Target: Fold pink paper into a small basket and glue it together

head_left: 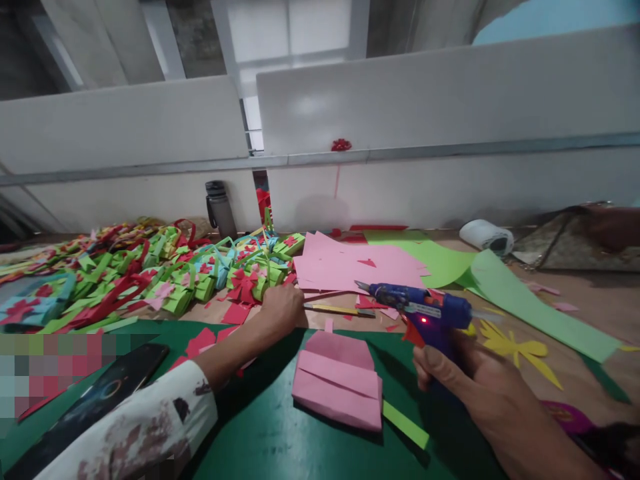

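My right hand is wrapped round the handle of a blue glue gun, whose nozzle points left and whose small red light is lit. My left hand reaches forward with curled fingers to the near edge of the paper bag pile; its fingertips are turned away, so what they hold is hidden. Close by it lie a red paper flower and a yellow-handled tool. Between my hands, a folded pink paper bag rests on the green mat. A light green strip sticks out from beside it.
Many small paper bags are heaped at the left. Pink sheets and green sheets lie ahead. A grey bottle stands by the wall. A black phone lies at left, yellow paper cutouts at right.
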`<state>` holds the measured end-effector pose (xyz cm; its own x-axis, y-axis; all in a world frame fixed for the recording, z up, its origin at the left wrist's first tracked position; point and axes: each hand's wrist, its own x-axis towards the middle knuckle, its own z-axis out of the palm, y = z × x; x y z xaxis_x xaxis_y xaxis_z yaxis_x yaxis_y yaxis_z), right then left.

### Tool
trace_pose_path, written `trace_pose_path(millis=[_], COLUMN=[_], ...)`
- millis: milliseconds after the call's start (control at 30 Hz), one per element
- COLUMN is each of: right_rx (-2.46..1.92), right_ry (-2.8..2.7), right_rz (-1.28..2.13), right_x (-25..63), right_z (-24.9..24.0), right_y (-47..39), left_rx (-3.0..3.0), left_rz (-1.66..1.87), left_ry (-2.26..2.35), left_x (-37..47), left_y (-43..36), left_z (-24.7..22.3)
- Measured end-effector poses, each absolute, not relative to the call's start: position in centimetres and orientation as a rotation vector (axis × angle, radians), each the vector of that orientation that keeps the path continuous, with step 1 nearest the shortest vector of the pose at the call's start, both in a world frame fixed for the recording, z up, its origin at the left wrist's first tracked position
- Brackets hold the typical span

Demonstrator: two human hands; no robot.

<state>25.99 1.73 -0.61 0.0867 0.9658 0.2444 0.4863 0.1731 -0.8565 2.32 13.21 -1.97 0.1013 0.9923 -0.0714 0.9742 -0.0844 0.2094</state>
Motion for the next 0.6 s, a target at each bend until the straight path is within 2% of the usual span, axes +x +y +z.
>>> trace_pose_path(millis=[200, 400, 600], right_rx=[-1.501, -1.440, -1.361], right_ry=[-1.403, -1.352, -1.280], right_rz=[0.861, 0.772, 0.827], right_x=[26.4, 26.1, 25.6], right_z=[-1.2, -0.1, 0.1], right_y=[1.8, 1.5, 1.2], left_rx=[2.155, 2.067, 1.747], left_rz=[0.199, 0.483, 0.587], left_ry=[1.949, 1.730, 1.421], left_x=[1.2, -1.7, -2.0], left_y=[12.9, 10.5, 8.9], left_z=[-1.4, 0.9, 1.8])
